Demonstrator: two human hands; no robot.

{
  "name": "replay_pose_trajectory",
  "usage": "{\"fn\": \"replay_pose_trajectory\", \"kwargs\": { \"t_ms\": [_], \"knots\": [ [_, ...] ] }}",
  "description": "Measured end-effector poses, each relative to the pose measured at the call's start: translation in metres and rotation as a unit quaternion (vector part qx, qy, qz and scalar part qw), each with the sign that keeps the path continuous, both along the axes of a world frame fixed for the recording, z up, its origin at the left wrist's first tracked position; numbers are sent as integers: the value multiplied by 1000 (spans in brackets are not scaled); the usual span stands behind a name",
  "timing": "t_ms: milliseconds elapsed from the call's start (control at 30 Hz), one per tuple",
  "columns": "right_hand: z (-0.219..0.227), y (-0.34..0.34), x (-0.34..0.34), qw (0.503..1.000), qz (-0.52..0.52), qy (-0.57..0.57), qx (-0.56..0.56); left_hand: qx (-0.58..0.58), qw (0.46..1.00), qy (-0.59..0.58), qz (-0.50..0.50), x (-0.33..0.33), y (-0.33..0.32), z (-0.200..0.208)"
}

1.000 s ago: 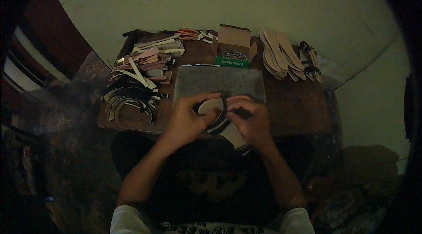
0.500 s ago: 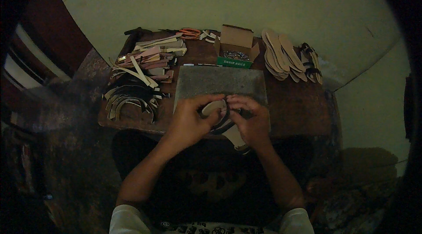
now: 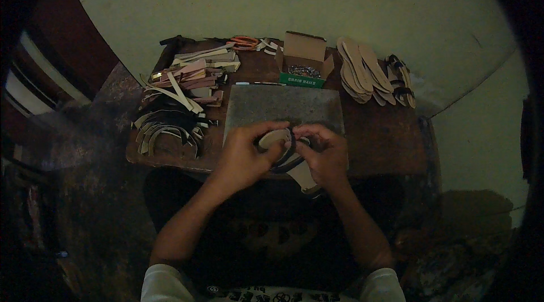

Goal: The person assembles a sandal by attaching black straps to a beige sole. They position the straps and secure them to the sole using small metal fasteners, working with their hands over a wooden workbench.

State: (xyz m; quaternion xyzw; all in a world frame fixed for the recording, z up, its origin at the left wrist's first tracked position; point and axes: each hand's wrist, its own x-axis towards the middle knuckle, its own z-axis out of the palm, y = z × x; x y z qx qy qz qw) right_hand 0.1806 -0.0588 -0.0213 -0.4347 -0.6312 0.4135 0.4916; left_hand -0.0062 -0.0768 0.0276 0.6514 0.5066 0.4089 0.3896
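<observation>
Between my hands, over the near edge of a grey slab (image 3: 283,103), is a beige sandal sole (image 3: 304,176) with dark straps (image 3: 279,169) looped across it. My left hand (image 3: 252,151) is closed around the rounded end of the sole, its thumb and fingers at a dark strap. My right hand (image 3: 321,151) is closed too, with its fingertips pinching at the strap from the other side. The sole's other end hangs toward me below my right hand. The fingers hide part of the strap and sole.
A brown wooden table (image 3: 385,143) carries the slab. Bundles of dark and light strips (image 3: 192,83) lie on the left. At the back stand a green open box of nails (image 3: 303,79) and orange-handled scissors (image 3: 245,43). Loose soles (image 3: 362,72) and strapped sandals (image 3: 401,81) lie on the right.
Both hands stay in nearly the same place. My right fingers have shifted slightly at the strap, and more of the dark strap shows between the hands.
</observation>
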Motion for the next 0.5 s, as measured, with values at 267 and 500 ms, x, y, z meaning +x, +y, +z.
{"fn": "replay_pose_trajectory", "kwargs": {
  "t_ms": [267,500],
  "knots": [
    [0,0,-1,992,33,105,-68,-44,999,2,-5,-3,0,5],
    [-3,1,-3,984,39,155,-84,-16,1000,-21,10,0,-3,7]
  ]
}}
